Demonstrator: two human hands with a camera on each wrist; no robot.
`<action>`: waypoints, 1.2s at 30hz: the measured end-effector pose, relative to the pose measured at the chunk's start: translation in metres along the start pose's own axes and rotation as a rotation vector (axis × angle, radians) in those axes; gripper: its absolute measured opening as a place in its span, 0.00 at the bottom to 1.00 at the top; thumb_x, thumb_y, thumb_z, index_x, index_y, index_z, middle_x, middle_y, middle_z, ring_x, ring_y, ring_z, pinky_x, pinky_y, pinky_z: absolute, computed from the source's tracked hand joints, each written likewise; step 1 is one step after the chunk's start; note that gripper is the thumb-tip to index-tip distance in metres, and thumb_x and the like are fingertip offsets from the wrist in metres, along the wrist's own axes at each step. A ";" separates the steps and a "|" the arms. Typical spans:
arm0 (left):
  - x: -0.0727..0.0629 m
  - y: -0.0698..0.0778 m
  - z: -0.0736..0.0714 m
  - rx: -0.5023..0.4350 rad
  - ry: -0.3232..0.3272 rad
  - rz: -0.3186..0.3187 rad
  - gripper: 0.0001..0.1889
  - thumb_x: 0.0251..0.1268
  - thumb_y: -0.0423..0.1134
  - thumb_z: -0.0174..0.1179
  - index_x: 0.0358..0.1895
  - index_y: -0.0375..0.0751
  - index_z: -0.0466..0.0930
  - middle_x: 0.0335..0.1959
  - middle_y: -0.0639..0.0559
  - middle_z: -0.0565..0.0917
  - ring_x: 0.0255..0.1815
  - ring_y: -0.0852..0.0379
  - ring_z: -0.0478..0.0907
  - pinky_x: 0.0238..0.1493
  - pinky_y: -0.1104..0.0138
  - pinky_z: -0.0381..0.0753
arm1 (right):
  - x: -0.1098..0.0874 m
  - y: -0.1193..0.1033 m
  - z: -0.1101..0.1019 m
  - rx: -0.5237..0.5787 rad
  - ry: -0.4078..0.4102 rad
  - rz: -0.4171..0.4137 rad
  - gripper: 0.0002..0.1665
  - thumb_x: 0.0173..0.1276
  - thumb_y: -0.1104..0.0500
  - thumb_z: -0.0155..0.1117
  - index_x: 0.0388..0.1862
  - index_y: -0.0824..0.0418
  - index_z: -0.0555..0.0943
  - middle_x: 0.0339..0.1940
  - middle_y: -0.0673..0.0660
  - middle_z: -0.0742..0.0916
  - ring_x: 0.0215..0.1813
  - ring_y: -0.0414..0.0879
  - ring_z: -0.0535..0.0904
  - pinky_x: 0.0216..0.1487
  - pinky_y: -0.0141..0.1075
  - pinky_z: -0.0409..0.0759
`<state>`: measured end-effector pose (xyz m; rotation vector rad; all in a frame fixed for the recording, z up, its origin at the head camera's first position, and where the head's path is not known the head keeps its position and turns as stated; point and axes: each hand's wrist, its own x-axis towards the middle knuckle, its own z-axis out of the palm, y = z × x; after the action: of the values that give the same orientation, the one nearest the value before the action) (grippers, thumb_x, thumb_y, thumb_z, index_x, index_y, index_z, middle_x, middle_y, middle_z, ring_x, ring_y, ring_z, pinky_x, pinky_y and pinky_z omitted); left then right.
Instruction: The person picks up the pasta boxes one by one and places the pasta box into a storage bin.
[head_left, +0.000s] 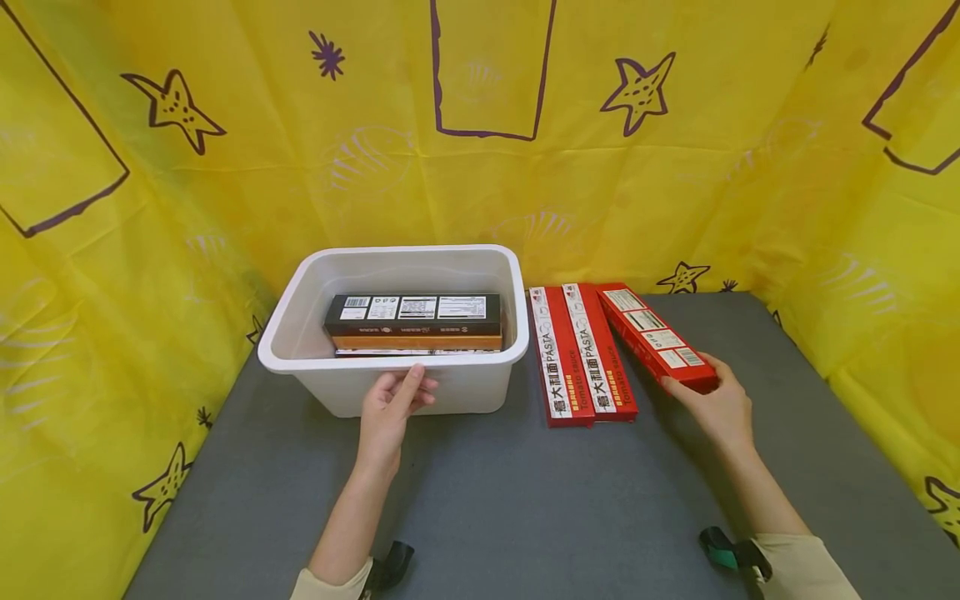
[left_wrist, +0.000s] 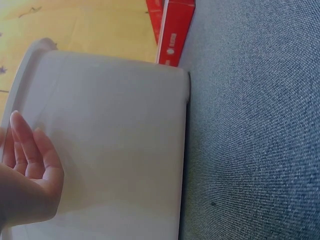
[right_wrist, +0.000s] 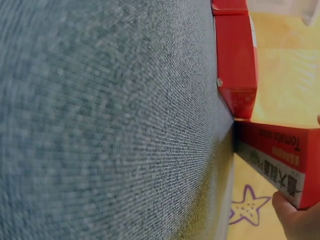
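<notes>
My right hand (head_left: pixel 716 404) grips the near end of a red pasta box (head_left: pixel 656 333) between thumb and fingers. This box is tilted, its near end raised and its far end low by the table in the right wrist view. Left of it, two red pasta boxes (head_left: pixel 561 367) lie side by side, printed "PASTA Tomato sauce". My left hand (head_left: pixel 393 408) is at the front rim of a white plastic bin (head_left: pixel 315 363), fingers loosely bent; contact with the rim is hard to tell. Inside the bin, a black box (head_left: pixel 412 310) lies on an orange-brown box (head_left: pixel 416 342), with another partly hidden beneath.
A grey cloth-covered table (head_left: pixel 517 508) carries everything. Yellow fabric (head_left: pixel 480 192) with starfish drawings hangs behind the table and along both sides. The bin's right wall stands close to the two lying boxes.
</notes>
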<state>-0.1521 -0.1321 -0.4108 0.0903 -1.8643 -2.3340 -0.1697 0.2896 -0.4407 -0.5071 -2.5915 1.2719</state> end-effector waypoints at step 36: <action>0.000 0.000 -0.001 0.003 -0.010 -0.011 0.16 0.70 0.43 0.59 0.45 0.31 0.75 0.28 0.53 0.85 0.27 0.59 0.80 0.43 0.66 0.82 | 0.005 -0.021 -0.014 0.709 0.331 0.128 0.29 0.50 0.62 0.80 0.54 0.55 0.83 0.40 0.48 0.84 0.35 0.39 0.78 0.32 0.20 0.76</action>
<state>-0.1522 -0.1329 -0.4113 0.0898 -1.8773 -2.3434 -0.1744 0.2897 -0.4151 -0.6643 -1.7088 1.8322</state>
